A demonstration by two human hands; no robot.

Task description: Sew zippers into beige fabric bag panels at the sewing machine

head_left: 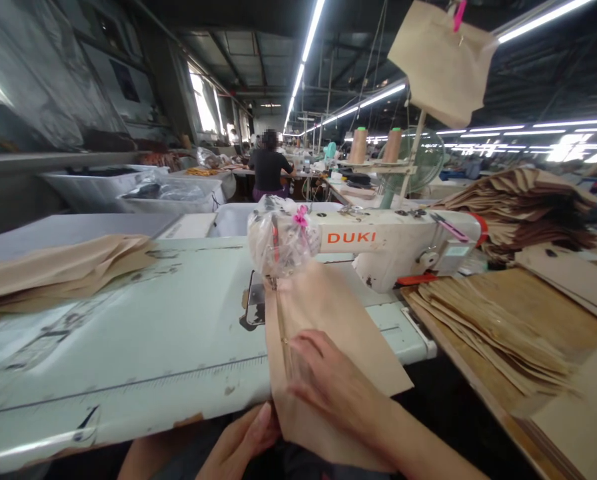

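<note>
A beige fabric panel [348,333] lies on the pale green sewing table, its far end beneath the needle area of a white sewing machine [398,240] marked DUKI. The front of the panel hangs over the table's near edge. My right hand [333,380] rests on top of the panel, fingers bent and apart from the thumb, slightly blurred. Beside it runs a folded strip along the panel's left edge. Below the table edge, my left hand [248,433] is closed on the panel's near left edge, thumb up; its other fingers are partly hidden. Clear plastic [281,240] wraps the machine head.
Beige fabric pieces [68,267] lie at the table's left. On the right, a wooden board [528,293] carries stacked pieces, with a taller pile [528,207] behind. Thread cones [358,147] stand beyond the machine. A person [271,167] sits farther back, near white bins [178,193].
</note>
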